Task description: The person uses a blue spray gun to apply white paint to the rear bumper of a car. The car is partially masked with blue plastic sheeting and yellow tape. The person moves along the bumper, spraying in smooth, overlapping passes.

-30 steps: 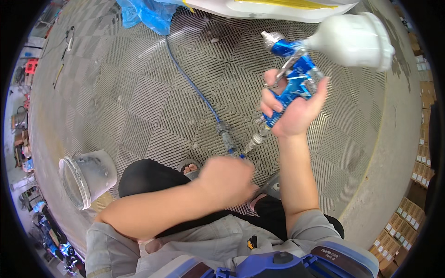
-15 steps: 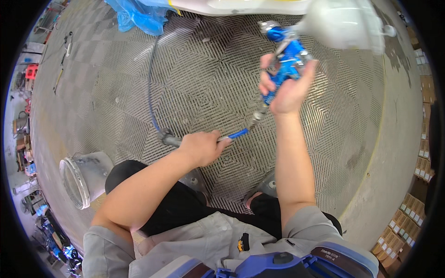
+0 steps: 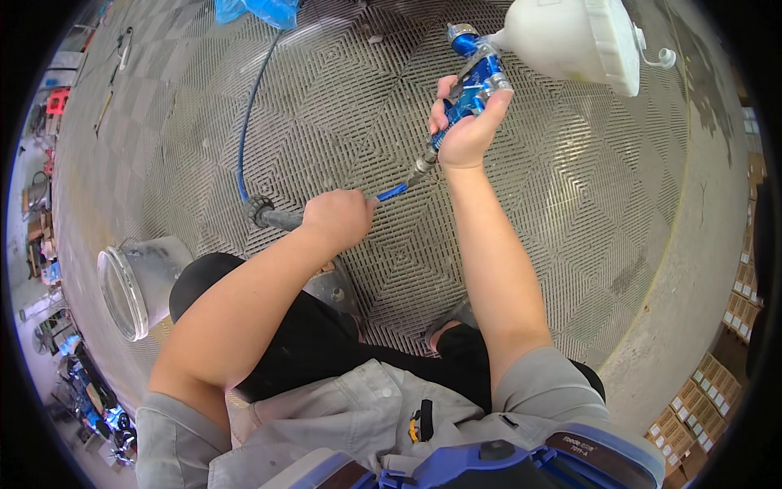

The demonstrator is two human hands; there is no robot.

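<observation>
My right hand (image 3: 468, 130) grips a blue and silver spray gun (image 3: 476, 73), held out in front of me, with a white cup (image 3: 562, 41) pointing right. A metal fitting (image 3: 423, 163) hangs from its handle. My left hand (image 3: 338, 218) is closed on a hose assembly: a short blue length (image 3: 391, 192) reaches up to the gun's fitting, and a grey cylinder with a black knobbed ring (image 3: 261, 212) sticks out to the left. Whether blue length and fitting are joined I cannot tell. A blue hose (image 3: 250, 122) runs from that ring up to the back.
A cloudy plastic bucket (image 3: 151, 281) lies tilted at my left knee. Blue plastic sheeting (image 3: 257, 10) is at the top edge, on grated flooring (image 3: 570, 244). Stacked cartons (image 3: 705, 391) line the right side, assorted gear (image 3: 90, 391) the far left.
The spray gun in my right hand has moved up and left. My left hand has moved up and left with the hose, whose grey part has swung leftward.
</observation>
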